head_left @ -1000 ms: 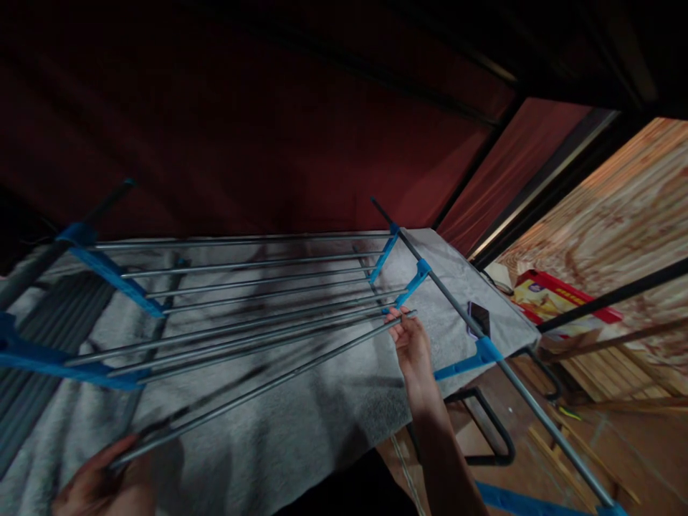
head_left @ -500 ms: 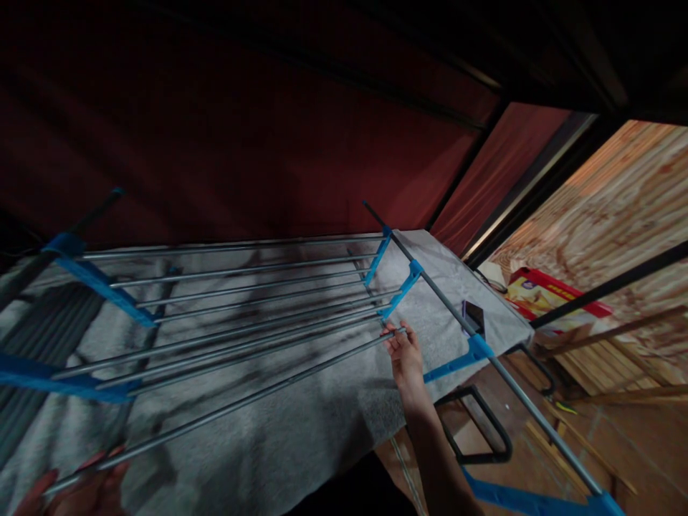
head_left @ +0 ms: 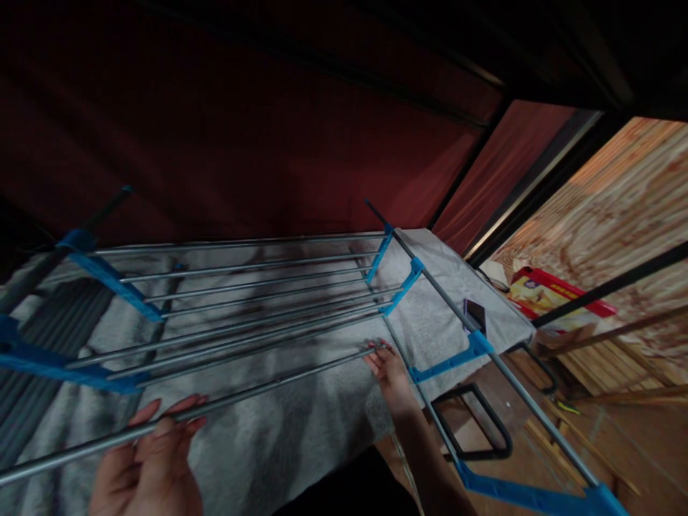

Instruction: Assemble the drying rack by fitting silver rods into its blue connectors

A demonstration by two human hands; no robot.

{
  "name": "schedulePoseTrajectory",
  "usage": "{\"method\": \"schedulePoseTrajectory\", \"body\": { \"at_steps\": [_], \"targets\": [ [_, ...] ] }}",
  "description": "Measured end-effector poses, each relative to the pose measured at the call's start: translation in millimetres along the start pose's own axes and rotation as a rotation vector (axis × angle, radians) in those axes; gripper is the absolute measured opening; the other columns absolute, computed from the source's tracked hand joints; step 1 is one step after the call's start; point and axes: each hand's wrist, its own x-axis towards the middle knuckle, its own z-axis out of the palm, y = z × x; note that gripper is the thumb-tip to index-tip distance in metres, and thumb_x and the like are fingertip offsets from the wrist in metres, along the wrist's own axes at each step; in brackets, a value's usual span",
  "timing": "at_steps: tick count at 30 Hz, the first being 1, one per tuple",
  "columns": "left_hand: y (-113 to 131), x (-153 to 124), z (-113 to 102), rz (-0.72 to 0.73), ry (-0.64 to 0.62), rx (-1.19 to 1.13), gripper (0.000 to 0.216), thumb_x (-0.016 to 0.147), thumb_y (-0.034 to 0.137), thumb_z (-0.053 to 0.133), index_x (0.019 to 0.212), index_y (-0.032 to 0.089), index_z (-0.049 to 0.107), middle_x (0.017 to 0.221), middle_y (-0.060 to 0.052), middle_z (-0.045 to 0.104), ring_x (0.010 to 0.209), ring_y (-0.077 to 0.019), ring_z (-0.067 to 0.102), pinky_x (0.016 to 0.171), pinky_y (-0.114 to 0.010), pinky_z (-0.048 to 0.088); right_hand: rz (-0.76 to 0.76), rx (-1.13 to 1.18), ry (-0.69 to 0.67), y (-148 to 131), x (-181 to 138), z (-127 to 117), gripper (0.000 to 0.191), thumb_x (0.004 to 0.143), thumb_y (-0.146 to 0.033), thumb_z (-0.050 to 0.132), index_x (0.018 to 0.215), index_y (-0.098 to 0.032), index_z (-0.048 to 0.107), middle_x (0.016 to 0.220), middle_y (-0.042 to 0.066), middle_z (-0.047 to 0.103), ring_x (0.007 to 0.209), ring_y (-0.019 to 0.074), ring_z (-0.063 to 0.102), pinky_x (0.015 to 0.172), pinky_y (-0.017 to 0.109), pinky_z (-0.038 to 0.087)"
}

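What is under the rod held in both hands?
Below the rod, between the left hand and the right hand, shows the grey cloth, with shadows across it. Whatever lies directly behind each hand is covered.

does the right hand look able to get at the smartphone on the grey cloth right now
Probably not directly: the right hand holds one end of a metal tube, and in this view a long side pole runs between it and the smartphone.

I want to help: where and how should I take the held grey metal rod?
Probably pinch the thin grey metal rod along its bare stretch between left grip and right grip, from the near side; parallel grey metal bars lie beyond.
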Motion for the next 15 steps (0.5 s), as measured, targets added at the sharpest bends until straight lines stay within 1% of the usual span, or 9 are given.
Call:
{"method": "schedulePoseTrajectory", "body": {
  "at_steps": [1, 2, 3, 4, 6, 10, 12, 15],
  "targets": [
    [11.1, -2.0, 8.4, -0.136, 0.033, -0.146, 0.044, 0.100, 0.047, 0.057, 0.144, 0.041, 0.055, 0.119, -0.002, 0.076, 0.120, -0.0344, 0.072, 0.107, -0.064, 0.058, 0.014, -0.001, 0.000, 3.3, -3.9, -0.2, 0.044, 0.061, -0.030, 0.091, 0.097, -0.026, 0.065, 0.091, 0.000, 0.082, 0.083, 0.0213, 0.078, 0.078, 0.037, 0.064],
    [20.7, -3.6, 15.6, -0.233, 0.062, -0.247, 0.041, 0.097, 0.048, 0.064, 0.136, 0.038, 0.060, 0.115, -0.002, 0.077, 0.119, -0.0340, 0.072, 0.110, -0.063, 0.056, 0.022, -0.004, -0.004, 6.1, -7.5, -0.9, 0.045, 0.062, -0.031, 0.090, 0.099, -0.027, 0.064, 0.093, 0.001, 0.082, 0.084, 0.0215, 0.079, 0.078, 0.037, 0.064],
    [28.1, -4.7, 21.3, -0.291, 0.081, -0.307, 0.039, 0.094, 0.046, 0.069, 0.131, 0.036, 0.063, 0.114, -0.002, 0.076, 0.120, -0.0338, 0.072, 0.113, -0.063, 0.054, 0.023, -0.010, -0.007, 8.1, -10.3, -2.4, 0.046, 0.063, -0.031, 0.090, 0.101, -0.027, 0.064, 0.095, 0.000, 0.082, 0.084, 0.0216, 0.079, 0.078, 0.038, 0.065],
    [33.0, -5.2, 25.7, -0.314, 0.082, -0.327, 0.039, 0.093, 0.046, 0.071, 0.130, 0.035, 0.063, 0.114, -0.003, 0.076, 0.120, -0.0335, 0.072, 0.114, -0.063, 0.053, 0.018, -0.015, -0.005, 9.1, -11.9, -4.7, 0.046, 0.064, -0.030, 0.089, 0.103, -0.027, 0.064, 0.096, 0.000, 0.082, 0.083, 0.0215, 0.079, 0.078, 0.038, 0.065],
    [35.2, -5.2, 30.9, -0.314, 0.051, -0.320, 0.039, 0.094, 0.045, 0.069, 0.131, 0.034, 0.061, 0.114, -0.004, 0.077, 0.121, -0.0329, 0.072, 0.113, -0.063, 0.054, 0.000, -0.018, 0.012, 8.0, -11.1, -11.8, 0.046, 0.065, -0.030, 0.087, 0.105, -0.028, 0.063, 0.097, 0.001, 0.083, 0.083, 0.0212, 0.079, 0.079, 0.038, 0.066],
    [23.5, -8.2, 37.1, -0.381, -0.036, -0.394, 0.033, 0.094, 0.044, 0.069, 0.123, 0.033, 0.060, 0.106, -0.004, 0.079, 0.115, -0.0314, 0.075, 0.109, -0.061, 0.057, -0.009, -0.004, 0.074, -1.1, 1.9, -32.5, 0.046, 0.063, -0.025, 0.086, 0.102, -0.029, 0.061, 0.091, 0.000, 0.082, 0.081, 0.0204, 0.080, 0.076, 0.035, 0.066],
    [19.5, -14.2, 42.7, -0.410, -0.044, -0.416, 0.032, 0.094, 0.045, 0.069, 0.121, 0.032, 0.060, 0.107, -0.006, 0.080, 0.113, -0.0296, 0.076, 0.108, -0.058, 0.058, -0.001, -0.002, 0.095, -4.1, 7.3, -42.7, 0.045, 0.063, -0.022, 0.085, 0.099, -0.029, 0.060, 0.087, 0.000, 0.082, 0.077, 0.0204, 0.079, 0.073, 0.036, 0.066],
    [20.6, -27.1, 55.0, -0.403, -0.097, -0.389, 0.035, 0.095, 0.049, 0.066, 0.124, 0.031, 0.058, 0.110, -0.007, 0.080, 0.113, -0.0284, 0.076, 0.104, -0.055, 0.061, 0.023, -0.007, 0.097, -4.2, 7.7, -53.1, 0.041, 0.065, -0.022, 0.084, 0.098, -0.029, 0.061, 0.087, 0.000, 0.082, 0.076, 0.0203, 0.079, 0.073, 0.037, 0.066]
  ]
}}
